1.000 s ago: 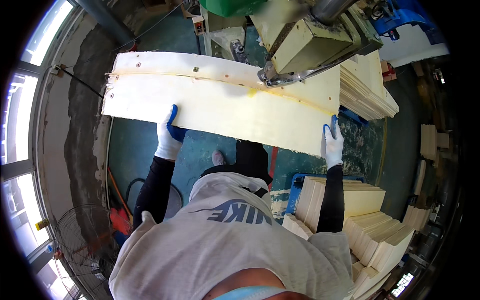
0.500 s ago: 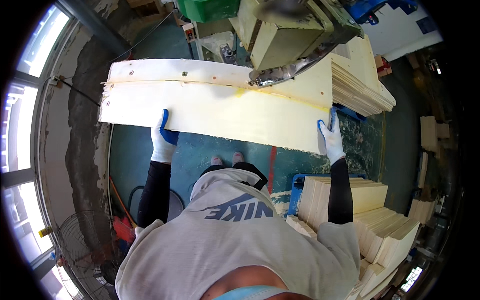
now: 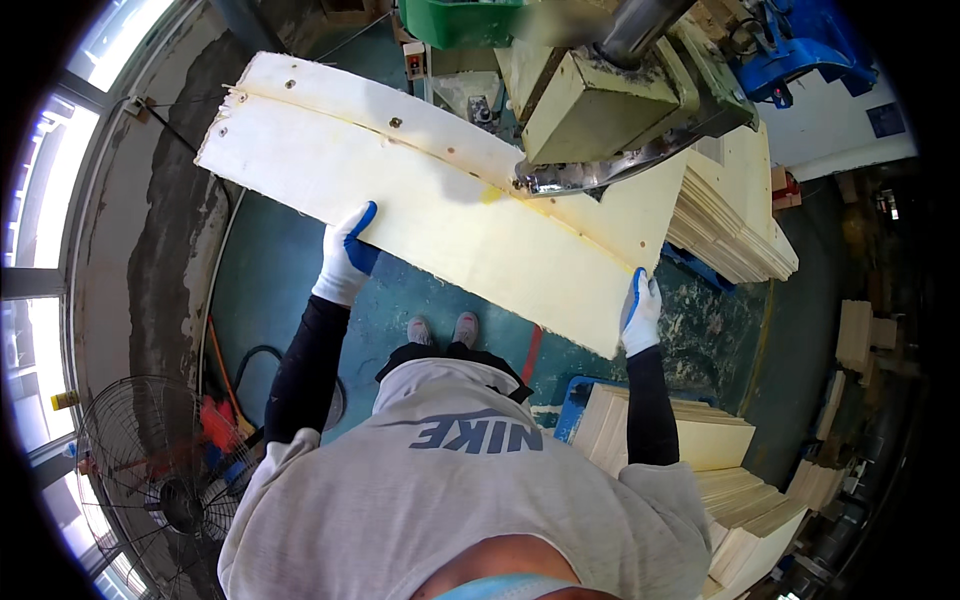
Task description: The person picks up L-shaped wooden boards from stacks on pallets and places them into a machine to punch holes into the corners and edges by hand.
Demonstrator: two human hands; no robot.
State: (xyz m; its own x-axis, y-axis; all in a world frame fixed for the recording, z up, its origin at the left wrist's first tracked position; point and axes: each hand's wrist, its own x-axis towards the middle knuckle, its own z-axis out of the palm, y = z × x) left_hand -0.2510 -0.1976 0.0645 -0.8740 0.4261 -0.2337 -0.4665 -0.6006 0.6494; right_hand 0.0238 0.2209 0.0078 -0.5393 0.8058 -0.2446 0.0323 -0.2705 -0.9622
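Observation:
A long pale wooden board (image 3: pixel 400 220) lies slanted in front of me, its left end farther away than its right. A yellowish seam and several dark knots run along its far side. My left hand (image 3: pixel 347 255), in a white and blue glove, grips the near edge left of its middle, thumb on top and other fingers hidden beneath. My right hand (image 3: pixel 642 312), gloved alike, holds the board's right end near the close corner. Above the board, a greenish machine head (image 3: pixel 590 110) has a curved metal arm (image 3: pixel 600 172) whose tip is over the seam; whether it touches is unclear.
Stacked wooden panels (image 3: pixel 735 225) stand beyond the board at right. More stacked boards (image 3: pixel 700 435) sit on a blue pallet (image 3: pixel 573 405) by my right arm. A wire-cage fan (image 3: pixel 165 480) stands at lower left, and a green bin (image 3: pixel 460 22) is at the far side.
The board has turned clockwise: its left end swung away from me and its right end came closer. My right hand moved nearer and slightly left with it. Both hands keep hold.

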